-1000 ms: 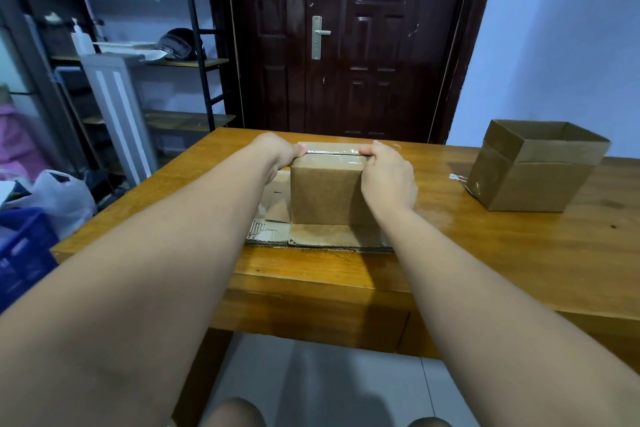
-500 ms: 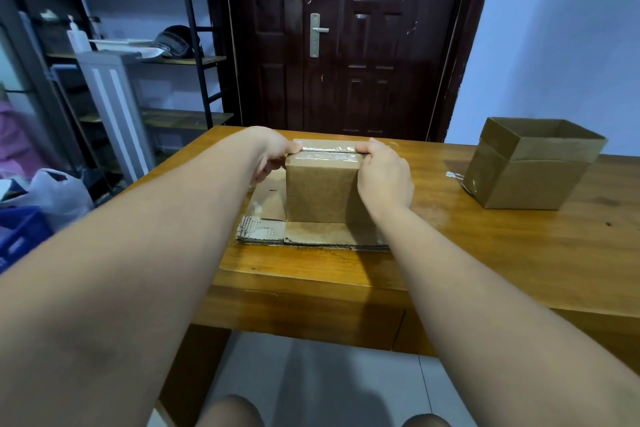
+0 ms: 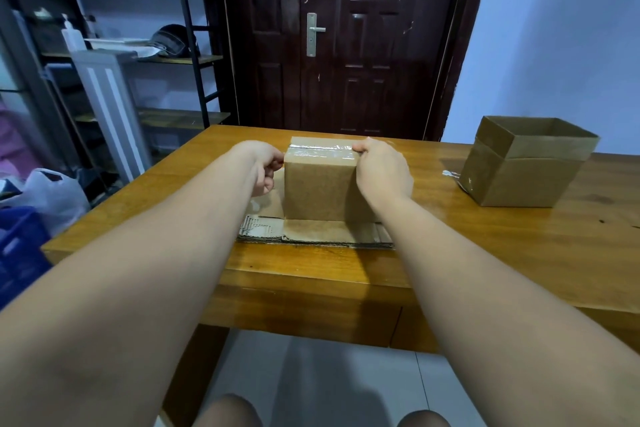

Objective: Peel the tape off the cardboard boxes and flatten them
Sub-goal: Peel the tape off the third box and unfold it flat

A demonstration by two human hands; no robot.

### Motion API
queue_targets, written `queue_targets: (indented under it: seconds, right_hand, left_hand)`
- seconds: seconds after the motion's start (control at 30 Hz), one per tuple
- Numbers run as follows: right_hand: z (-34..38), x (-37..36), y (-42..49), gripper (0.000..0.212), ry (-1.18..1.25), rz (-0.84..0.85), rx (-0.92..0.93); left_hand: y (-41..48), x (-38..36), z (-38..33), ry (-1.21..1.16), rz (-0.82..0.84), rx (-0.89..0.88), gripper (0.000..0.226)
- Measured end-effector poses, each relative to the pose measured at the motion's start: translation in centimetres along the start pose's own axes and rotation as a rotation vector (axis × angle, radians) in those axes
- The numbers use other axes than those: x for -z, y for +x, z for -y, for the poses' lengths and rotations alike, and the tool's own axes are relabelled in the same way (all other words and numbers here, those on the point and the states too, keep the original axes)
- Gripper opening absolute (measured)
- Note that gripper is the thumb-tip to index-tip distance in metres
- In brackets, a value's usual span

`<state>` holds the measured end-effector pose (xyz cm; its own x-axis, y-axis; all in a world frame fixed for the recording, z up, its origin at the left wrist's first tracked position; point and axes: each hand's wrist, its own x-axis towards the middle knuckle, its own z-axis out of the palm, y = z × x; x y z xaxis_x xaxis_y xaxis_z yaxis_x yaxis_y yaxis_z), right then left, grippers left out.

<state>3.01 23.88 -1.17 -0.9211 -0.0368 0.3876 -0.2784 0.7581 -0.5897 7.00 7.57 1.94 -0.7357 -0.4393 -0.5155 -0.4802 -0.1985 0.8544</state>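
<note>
The small cardboard box stands taped shut on flattened cardboard, mid-worktop. It is probably light, stiff and apt to slide. Its clear tape looks thin and slick, best lifted at an end. The right hand grasps the top right corner. The left hand has fingers curled at the tape's left end; whether they hold it I cannot tell.

left hand, right hand at taped box top corners

No readable text, label or number anywhere
</note>
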Motion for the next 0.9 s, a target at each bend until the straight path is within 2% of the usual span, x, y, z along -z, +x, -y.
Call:
queue_targets:
  seconds: [0.2,0.3,0.37,0.5,0.6,0.83,0.9]
  right_hand:
    - [0.1,-0.2,0.0,0.040,-0.022,-0.013,0.007]
    - [0.0,-0.4,0.0,0.040,-0.018,-0.032,0.039]
    - [0.0,-0.4,0.0,0.040,-0.025,-0.035,0.041]
    - [0.1,0.0,0.0,0.040,-0.039,-0.028,0.029]
    - [0.3,0.3,0.0,0.042,-0.065,-0.001,0.004]
    - [0.5,0.7,-0.3,0.042,-0.082,0.017,-0.001]
    - [0.5,0.8,-0.3,0.041,-0.075,0.023,-0.005]
  left_hand:
    - [0.1,-0.1,0.4,-0.324,0.071,0.101,0.033]
    - [0.4,-0.3,0.6,-0.366,0.056,0.119,0.034]
    - [0.2,-0.4,0.7,-0.302,0.029,0.105,0.036]
    - [0.2,-1.1,0.6,-0.099,-0.048,-0.016,0.035]
    - [0.3,-1.8,0.8,-0.064,-0.081,-0.114,0.035]
    - [1.0,-1.7,1.8,-0.266,-0.137,-0.324,0.023]
    - [1.2,-1.6,2.2,-0.382,-0.158,-0.391,0.029]
